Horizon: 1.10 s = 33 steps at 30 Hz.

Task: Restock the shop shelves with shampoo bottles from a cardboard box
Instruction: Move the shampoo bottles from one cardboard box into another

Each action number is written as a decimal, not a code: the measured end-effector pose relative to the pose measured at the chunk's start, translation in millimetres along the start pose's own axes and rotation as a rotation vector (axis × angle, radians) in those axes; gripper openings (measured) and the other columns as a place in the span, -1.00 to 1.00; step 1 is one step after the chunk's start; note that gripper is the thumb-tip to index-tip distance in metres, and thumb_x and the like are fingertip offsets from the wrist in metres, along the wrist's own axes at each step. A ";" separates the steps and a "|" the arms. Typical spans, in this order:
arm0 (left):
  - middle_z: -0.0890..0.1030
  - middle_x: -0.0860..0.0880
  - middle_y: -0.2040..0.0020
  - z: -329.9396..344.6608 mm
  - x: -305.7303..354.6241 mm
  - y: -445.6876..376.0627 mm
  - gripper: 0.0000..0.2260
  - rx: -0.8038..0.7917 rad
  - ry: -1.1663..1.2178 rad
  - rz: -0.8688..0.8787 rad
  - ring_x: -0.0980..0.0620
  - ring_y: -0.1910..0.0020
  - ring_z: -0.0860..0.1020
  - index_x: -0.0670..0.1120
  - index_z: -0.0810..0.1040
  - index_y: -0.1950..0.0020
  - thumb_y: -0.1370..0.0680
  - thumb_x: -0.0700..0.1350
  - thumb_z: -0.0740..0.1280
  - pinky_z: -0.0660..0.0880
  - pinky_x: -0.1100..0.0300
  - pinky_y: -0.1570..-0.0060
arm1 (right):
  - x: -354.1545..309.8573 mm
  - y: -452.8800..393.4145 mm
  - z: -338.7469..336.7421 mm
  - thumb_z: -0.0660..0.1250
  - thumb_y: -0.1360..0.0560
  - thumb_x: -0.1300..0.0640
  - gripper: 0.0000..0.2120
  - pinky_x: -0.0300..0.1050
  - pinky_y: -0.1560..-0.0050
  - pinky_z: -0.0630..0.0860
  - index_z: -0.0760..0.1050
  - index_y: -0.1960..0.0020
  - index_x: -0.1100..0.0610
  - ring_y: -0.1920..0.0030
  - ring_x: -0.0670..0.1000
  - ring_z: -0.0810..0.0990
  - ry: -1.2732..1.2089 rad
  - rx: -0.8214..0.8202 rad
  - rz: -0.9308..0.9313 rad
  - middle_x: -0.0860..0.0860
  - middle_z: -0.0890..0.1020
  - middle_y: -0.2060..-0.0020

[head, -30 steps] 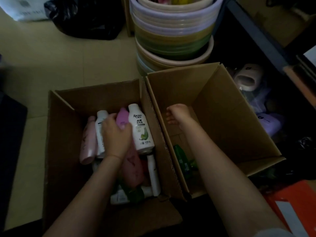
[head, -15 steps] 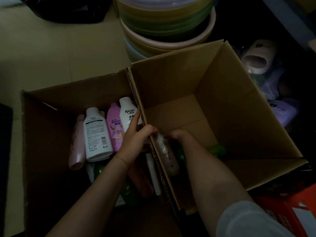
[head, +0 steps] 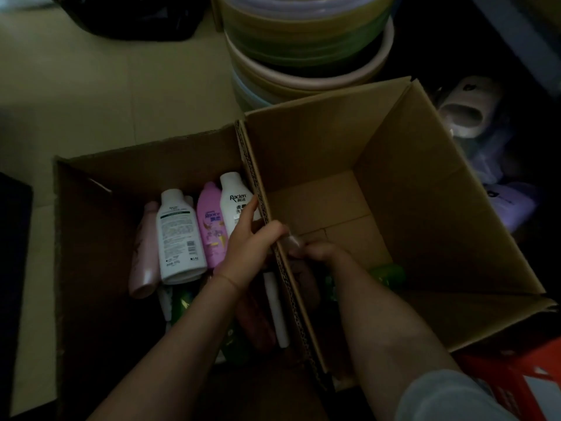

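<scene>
We grip the cardboard divider wall (head: 261,202) with our left hand (head: 249,247). Our right hand (head: 318,253) clasps a pale bottle (head: 293,241) inside the right cardboard box (head: 425,192).

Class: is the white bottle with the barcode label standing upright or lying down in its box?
Lying down: the white bottle rests lengthwise, label facing up.

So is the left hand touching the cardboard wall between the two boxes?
Touching. The head view shows the left hand with its thumb hooked over the top edge of the cardboard wall.
</scene>
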<state>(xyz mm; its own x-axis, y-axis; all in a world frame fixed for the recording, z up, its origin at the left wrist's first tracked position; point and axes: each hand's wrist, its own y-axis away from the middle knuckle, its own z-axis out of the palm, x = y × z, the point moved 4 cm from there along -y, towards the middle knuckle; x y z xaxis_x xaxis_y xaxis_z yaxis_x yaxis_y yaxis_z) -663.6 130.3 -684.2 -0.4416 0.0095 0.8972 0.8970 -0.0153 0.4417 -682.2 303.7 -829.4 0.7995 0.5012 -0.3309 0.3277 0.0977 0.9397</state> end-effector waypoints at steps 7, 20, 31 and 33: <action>0.58 0.07 0.01 4.9 17.5 7.9 -0.44 -0.077 0.027 -0.102 0.25 0.23 0.61 0.07 0.28 -0.45 -0.53 -0.13 0.44 0.47 0.46 0.40 | -80.0 82.5 -34.1 0.44 -0.48 -0.07 -0.55 0.01 -0.03 0.60 0.51 -0.27 0.14 -0.04 0.08 0.67 -0.328 0.101 -0.428 0.12 0.67 -0.11; 0.67 -0.13 -0.09 -77.1 37.9 18.0 -0.60 0.129 0.297 -0.146 -0.06 0.01 0.67 -0.12 0.50 -0.27 -0.51 0.02 0.46 0.63 0.04 0.09 | -180.7 214.2 40.0 0.16 -0.65 -0.09 -0.62 -0.15 0.32 0.59 0.59 -0.09 0.20 0.23 0.01 0.61 -0.107 0.373 -0.769 0.07 0.62 0.17; 0.60 -0.06 -0.12 -75.4 24.1 8.7 -0.78 0.294 -0.268 0.060 -0.04 -0.11 0.57 0.00 0.57 -0.14 -0.55 0.05 0.31 0.51 0.10 -0.03 | -140.1 137.2 -16.5 0.15 -0.63 0.15 -0.77 -0.18 0.36 0.47 0.57 0.05 0.14 0.37 -0.03 0.51 -0.342 0.561 -0.570 0.04 0.57 0.26; 0.56 0.04 -0.16 -40.2 29.1 12.2 -0.68 0.089 -0.135 0.012 0.09 -0.08 0.56 -0.01 0.49 -0.28 -0.58 0.08 0.36 0.50 0.23 0.04 | -128.0 114.4 -24.8 0.14 -0.64 0.14 -0.75 -0.17 0.36 0.47 0.54 0.09 0.15 0.37 -0.02 0.51 -0.354 0.535 -0.462 0.06 0.56 0.27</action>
<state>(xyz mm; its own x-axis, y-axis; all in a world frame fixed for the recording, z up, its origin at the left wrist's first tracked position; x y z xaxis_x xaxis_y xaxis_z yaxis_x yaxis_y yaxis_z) -666.3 90.3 -652.7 -0.4301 0.1443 0.8912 0.9028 0.0725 0.4240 -759.6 272.1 -677.4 0.6064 0.1986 -0.7700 0.7916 -0.2425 0.5609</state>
